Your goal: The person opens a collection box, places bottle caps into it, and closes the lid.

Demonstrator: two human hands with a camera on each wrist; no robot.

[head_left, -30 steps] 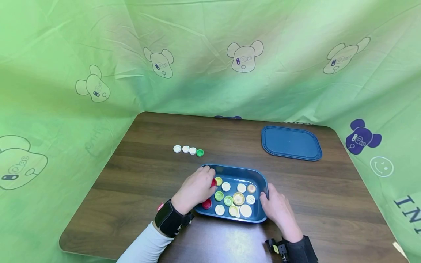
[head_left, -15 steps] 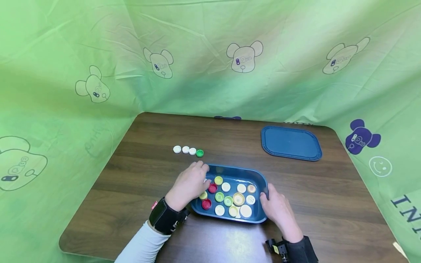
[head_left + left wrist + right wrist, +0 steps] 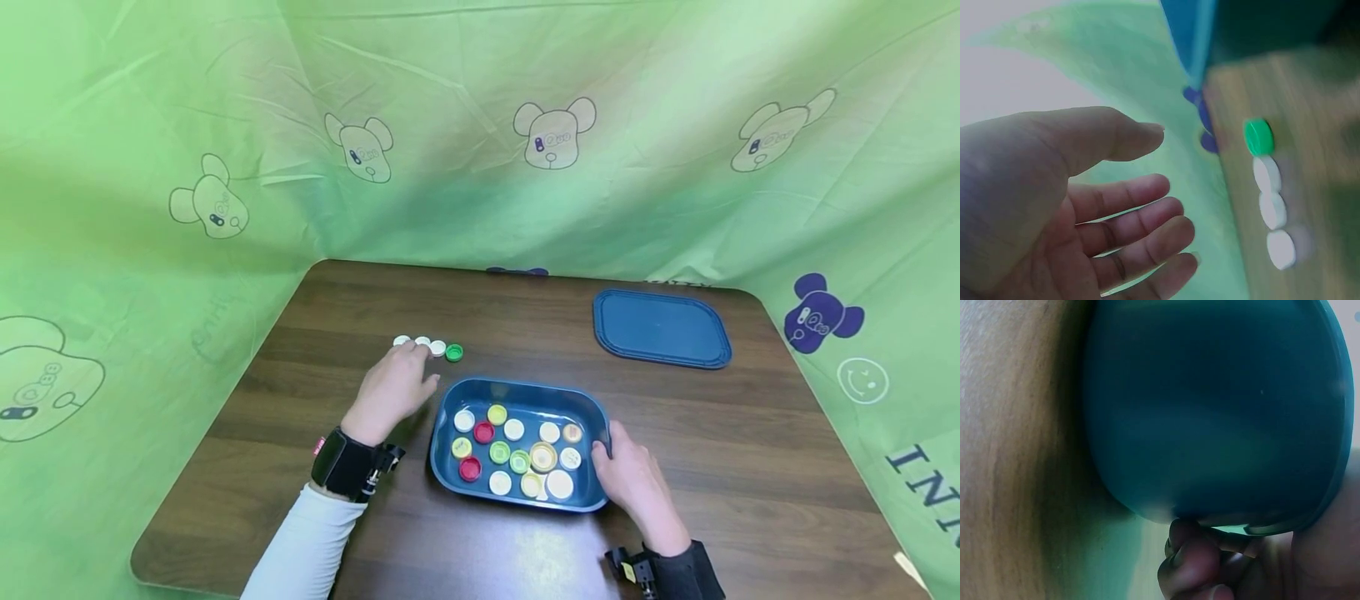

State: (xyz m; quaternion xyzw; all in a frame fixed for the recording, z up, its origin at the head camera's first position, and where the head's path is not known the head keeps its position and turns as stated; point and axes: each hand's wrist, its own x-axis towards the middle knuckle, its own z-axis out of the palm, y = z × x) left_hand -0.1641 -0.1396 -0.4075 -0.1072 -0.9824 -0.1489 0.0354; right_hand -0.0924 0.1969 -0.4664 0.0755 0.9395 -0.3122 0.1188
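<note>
My left hand [image 3: 393, 383] hovers left of the blue tray [image 3: 525, 386], its fingertips near a row of bottle caps on the table. That row has white caps [image 3: 1282, 249] and a green cap [image 3: 1259, 137] at its right end. In the left wrist view the hand's fingers are loosely extended, thumb apart, with nothing held. My right hand [image 3: 637, 479] grips the tray's right end, thumb on the inside of the rim and fingers curled outside it. Inside the tray lie several caps, among them a red cap [image 3: 470, 468], a green cap [image 3: 499, 452] and a large tan cap [image 3: 543, 457].
A blue lid [image 3: 662, 328] lies flat at the back right of the brown wooden table [image 3: 285, 442]. Green printed cloth [image 3: 450, 75] hangs around the table's back and sides.
My left hand has left the tray's left side and moved up and left to the cap row, uncovering a white and a yellow cap in the tray. The right hand keeps its grip.
</note>
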